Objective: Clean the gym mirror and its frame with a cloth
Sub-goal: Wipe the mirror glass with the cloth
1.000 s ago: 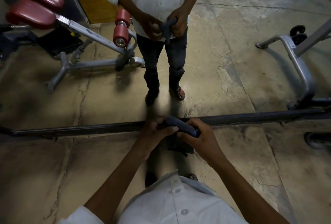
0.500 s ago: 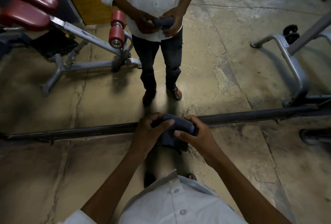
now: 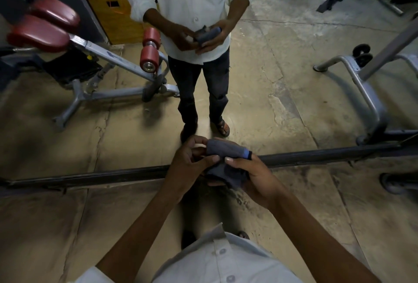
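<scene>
A dark grey-blue cloth (image 3: 226,153) is bunched between both my hands, just in front of the mirror's bottom edge. My left hand (image 3: 188,160) pinches its left side with fingers curled over it. My right hand (image 3: 248,177) cups it from below and the right, thumb on top. The mirror (image 3: 282,83) fills the upper half of the view and reflects me standing with the cloth. Its dark bottom frame (image 3: 90,177) runs across the floor from left to right, partly hidden behind my hands.
Reflected in the mirror are a weight bench with red pads (image 3: 40,31), a yellow box (image 3: 113,11) and a grey machine frame (image 3: 366,92). A wheel (image 3: 393,183) sits on the floor at the right. Cracked concrete floor (image 3: 67,226) lies below.
Both hands have risen slightly with the cloth and reworked it; it is now more spread over my right palm, with my left fingers over its top.
</scene>
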Motion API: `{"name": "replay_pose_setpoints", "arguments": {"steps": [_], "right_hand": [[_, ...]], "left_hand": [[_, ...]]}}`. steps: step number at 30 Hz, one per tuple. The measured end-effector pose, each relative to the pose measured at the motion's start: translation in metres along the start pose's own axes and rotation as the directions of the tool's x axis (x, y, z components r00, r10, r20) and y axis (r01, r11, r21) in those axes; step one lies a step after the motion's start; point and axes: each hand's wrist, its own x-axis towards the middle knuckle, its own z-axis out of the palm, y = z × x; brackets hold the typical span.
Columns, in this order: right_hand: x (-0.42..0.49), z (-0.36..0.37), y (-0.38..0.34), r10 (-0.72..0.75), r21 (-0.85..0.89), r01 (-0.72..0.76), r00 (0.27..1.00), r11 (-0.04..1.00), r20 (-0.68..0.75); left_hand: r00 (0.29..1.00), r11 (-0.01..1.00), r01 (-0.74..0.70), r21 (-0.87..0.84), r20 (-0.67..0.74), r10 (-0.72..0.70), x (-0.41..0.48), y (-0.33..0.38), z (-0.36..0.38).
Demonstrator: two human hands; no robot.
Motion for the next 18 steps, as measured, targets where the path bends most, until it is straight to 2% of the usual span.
{"name": "replay_pose_setpoints", "arguments": {"steps": [3, 5, 7, 9, 11, 13, 15, 17, 18], "right_hand": [[0.006, 0.011, -0.030, -0.007, 0.038, 0.009, 0.999, 0.999, -0.051], [0.012, 0.017, -0.061, -0.076, -0.014, 0.075, 0.997, 0.997, -0.022], [0.020, 0.025, -0.098, -0.191, -0.117, 0.198, 0.979, 0.973, 0.068], [0.023, 0.040, -0.144, -0.298, -0.221, 0.317, 0.947, 0.922, 0.118], [0.021, 0.062, -0.193, -0.389, -0.300, 0.416, 0.909, 0.858, 0.149], [0.018, 0.081, -0.239, -0.496, -0.421, 0.515, 0.853, 0.747, 0.163], [0.018, 0.095, -0.281, -0.583, -0.513, 0.600, 0.782, 0.614, 0.218], [0.014, 0.109, -0.325, -0.663, -0.602, 0.673, 0.688, 0.430, 0.296], [0.008, 0.118, -0.347, -0.709, -0.649, 0.698, 0.619, 0.301, 0.337]], "left_hand": [[0.976, 0.965, -0.169, 0.199, -0.103, 0.192, 0.019, 0.018, -0.016], [0.946, 0.937, -0.260, 0.233, -0.134, 0.296, 0.034, 0.047, -0.028], [0.895, 0.871, -0.380, 0.311, -0.112, 0.431, 0.049, 0.088, -0.038], [0.802, 0.735, -0.526, 0.427, -0.037, 0.596, 0.066, 0.131, -0.050], [0.665, 0.542, -0.640, 0.544, 0.040, 0.746, 0.086, 0.175, -0.063], [0.517, 0.335, -0.698, 0.633, 0.123, 0.847, 0.105, 0.223, -0.078], [0.410, 0.186, -0.687, 0.703, 0.163, 0.898, 0.122, 0.274, -0.093], [0.324, 0.058, -0.638, 0.768, 0.200, 0.925, 0.135, 0.321, -0.109], [0.269, -0.034, -0.594, 0.804, 0.238, 0.933, 0.139, 0.342, -0.115]]}}
